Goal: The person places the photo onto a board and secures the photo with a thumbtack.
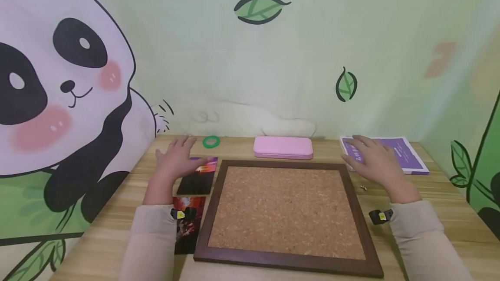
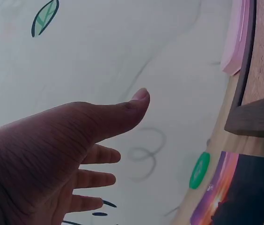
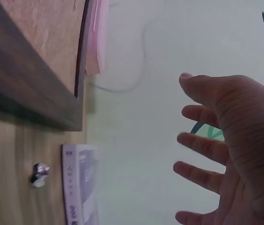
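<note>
My left hand (image 1: 177, 159) hovers above the photo prints at the left, its fingers spread and nothing in its grasp. Below it lie a sunset print (image 1: 197, 181) and a darker reddish print (image 1: 191, 224). My right hand (image 1: 375, 159) is raised over the purple book (image 1: 406, 153), also with fingers apart and holding nothing. Between the hands, a cork board (image 1: 287, 211) in a dark brown frame lies flat on the table. Close to its right edge sit small shiny metal pieces (image 3: 39, 175), too small in view to tell their kind.
A pink case (image 1: 283, 147) stands behind the board, near the wall. Left of it a green ring (image 1: 211, 142), like a tape roll, lies on the wooden table (image 1: 113, 229). A wall covering with a panda (image 1: 74, 86) and leaves rises behind the table and along both sides.
</note>
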